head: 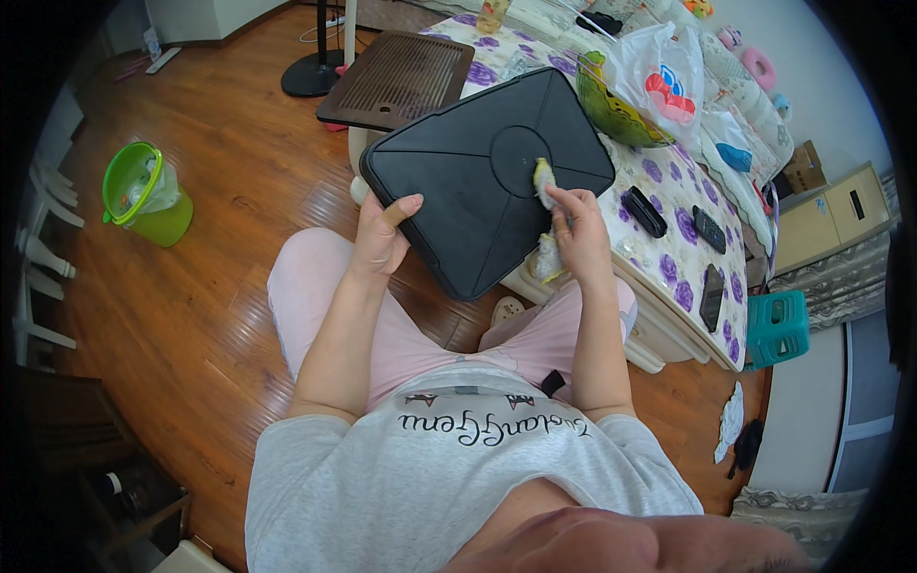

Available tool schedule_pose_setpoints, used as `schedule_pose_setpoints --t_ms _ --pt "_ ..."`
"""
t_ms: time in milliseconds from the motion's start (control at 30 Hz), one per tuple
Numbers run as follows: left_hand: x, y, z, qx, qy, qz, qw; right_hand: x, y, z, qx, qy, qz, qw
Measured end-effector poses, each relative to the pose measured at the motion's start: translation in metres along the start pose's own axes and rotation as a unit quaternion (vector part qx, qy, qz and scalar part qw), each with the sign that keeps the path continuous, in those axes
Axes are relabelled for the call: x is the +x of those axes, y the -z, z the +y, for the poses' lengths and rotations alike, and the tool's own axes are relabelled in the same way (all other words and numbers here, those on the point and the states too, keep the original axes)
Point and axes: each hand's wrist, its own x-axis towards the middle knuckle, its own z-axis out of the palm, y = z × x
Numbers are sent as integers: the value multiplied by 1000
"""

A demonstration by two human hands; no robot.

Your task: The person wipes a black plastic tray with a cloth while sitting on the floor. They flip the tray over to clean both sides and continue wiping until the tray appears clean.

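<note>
A black rectangular plastic tray or shell (458, 193), with a round disc and creased lines across its face, is held tilted above my lap. My left hand (387, 233) grips its near left edge, thumb on top and fingers out of sight beneath. A white cloth with yellow edging (548, 261) is bunched in my right hand (582, 229). One end of the cloth lies against the black surface beside the disc, and the other hangs past the tray's right edge. Behind the tray, a brown slatted tea-tray panel (401, 79) rests on the table's left end.
On the flower-patterned tablecloth (659, 265) are a watermelon-patterned bowl (616, 111), a white plastic bag (666, 86), a black case (645, 211), a remote control (709, 229) and a phone (711, 297). A green bin (165, 218) stands left; a teal stool (777, 329) stands right.
</note>
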Motion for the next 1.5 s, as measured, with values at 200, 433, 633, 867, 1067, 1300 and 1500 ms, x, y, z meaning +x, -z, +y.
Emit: schedule_pose_setpoints --t_ms 200,433,633,867,1067,1300,1500 --pt "-1 -5 1 4 -4 -2 1000 0 13 32 -35 -7 141 989" --pt "1 -2 1 17 -11 -7 1000 -6 -17 25 -63 44 83 994" --pt "3 1 -1 29 -17 13 999 -26 -16 -12 -7 54 28 998" --pt "3 -3 1 27 -6 -9 1000 16 1 50 -124 -63 103 985" --pt "5 3 -2 21 -12 7 1000 -22 -20 -14 -93 61 37 993" --pt "2 -1 1 15 -14 6 1000 -37 3 -31 180 70 -73 978" --pt "3 -5 1 9 -6 4 1000 15 15 28 209 -78 212 951"
